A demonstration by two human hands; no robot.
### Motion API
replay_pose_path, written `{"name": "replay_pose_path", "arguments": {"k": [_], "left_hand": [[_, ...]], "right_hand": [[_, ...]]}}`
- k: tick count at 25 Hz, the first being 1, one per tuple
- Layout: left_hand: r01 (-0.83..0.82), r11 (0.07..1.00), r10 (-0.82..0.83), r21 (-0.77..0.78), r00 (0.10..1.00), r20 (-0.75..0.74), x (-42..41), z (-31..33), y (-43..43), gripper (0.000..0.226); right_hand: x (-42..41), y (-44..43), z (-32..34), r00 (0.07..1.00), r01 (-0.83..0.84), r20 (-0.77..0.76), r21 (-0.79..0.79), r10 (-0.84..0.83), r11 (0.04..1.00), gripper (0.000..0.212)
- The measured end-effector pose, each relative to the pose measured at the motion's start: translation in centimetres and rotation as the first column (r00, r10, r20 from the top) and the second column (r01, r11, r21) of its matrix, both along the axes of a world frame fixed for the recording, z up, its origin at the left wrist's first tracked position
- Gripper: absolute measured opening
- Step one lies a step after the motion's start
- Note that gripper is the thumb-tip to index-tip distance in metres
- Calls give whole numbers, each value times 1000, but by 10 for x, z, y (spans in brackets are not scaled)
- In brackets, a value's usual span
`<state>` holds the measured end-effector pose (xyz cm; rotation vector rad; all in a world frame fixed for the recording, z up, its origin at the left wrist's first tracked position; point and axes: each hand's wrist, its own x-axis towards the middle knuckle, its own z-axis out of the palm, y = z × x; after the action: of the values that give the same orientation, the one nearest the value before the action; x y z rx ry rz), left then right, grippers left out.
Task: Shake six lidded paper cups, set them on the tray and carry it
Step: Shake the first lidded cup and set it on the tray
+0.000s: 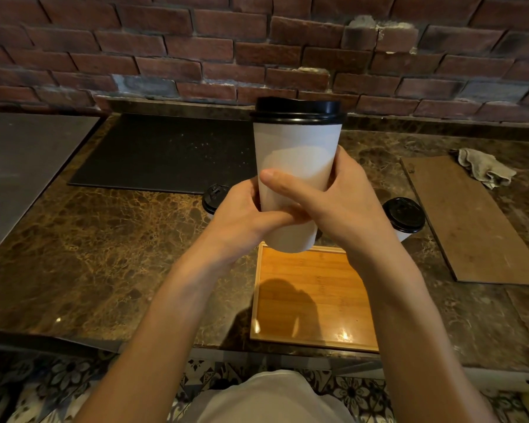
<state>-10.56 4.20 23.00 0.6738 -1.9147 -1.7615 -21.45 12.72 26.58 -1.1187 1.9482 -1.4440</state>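
Shaking step in hand: my left hand (pixel 242 215) and right hand (pixel 342 203) both wrap the white paper cup with black plastic lid (pixel 297 154), held upright above the bare bamboo tray (pixel 315 300). Next, seemingly, set it down level there.

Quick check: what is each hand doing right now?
Left hand: grips the raised white cup low on its side.
Right hand: grips the same cup, thumb across its front.
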Motion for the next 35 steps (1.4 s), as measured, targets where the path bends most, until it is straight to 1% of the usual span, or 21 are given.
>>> {"name": "replay_pose_path", "arguments": {"k": [3,7,8,11,13,15,17,20,24,28,32,35], "left_hand": [[1,1000,-1,1,1000,-7,1,-1,0,49],[14,999,-14,-31,1000,-12,2,1,0,46],[20,999,-21,-42,1000,-12,2,3,0,48],[78,996,-80,-36,995,-61,3,8,0,51],[133,991,-132,1,986,-97,5,11,1,41],[194,980,-187,51,975,-119,6,13,2,33],[230,971,-220,68,967,-125,6,13,3,36],[245,967,-234,64,962,-141,5,10,2,44],[215,976,-209,35,968,-138,5,9,3,43],[159,987,-159,-12,981,-111,3,8,5,39],[60,997,-63,-46,996,-67,3,8,7,38],[14,997,-17,-71,999,-42,3,8,7,38]], "right_hand": [[0,0,-3,1000,8,9,-15,-8,1000,67],[-4,5,2,996,-37,81,-62,42,997,78],[-6,5,4,994,-60,86,-68,66,996,78],[-10,7,6,989,-109,92,-93,117,990,66],[-13,9,6,981,-134,125,-120,149,984,59],[-15,12,6,962,-173,186,-145,198,974,57],[-15,14,6,944,-209,224,-169,244,963,54],[-16,15,7,930,-242,239,-172,279,955,44],[-15,15,9,933,-252,228,-137,278,958,57],[-9,12,8,969,-172,164,-91,185,981,71],[-5,10,9,988,-107,107,-64,113,992,79],[-1,7,7,995,-47,83,-53,52,997,79]]}}
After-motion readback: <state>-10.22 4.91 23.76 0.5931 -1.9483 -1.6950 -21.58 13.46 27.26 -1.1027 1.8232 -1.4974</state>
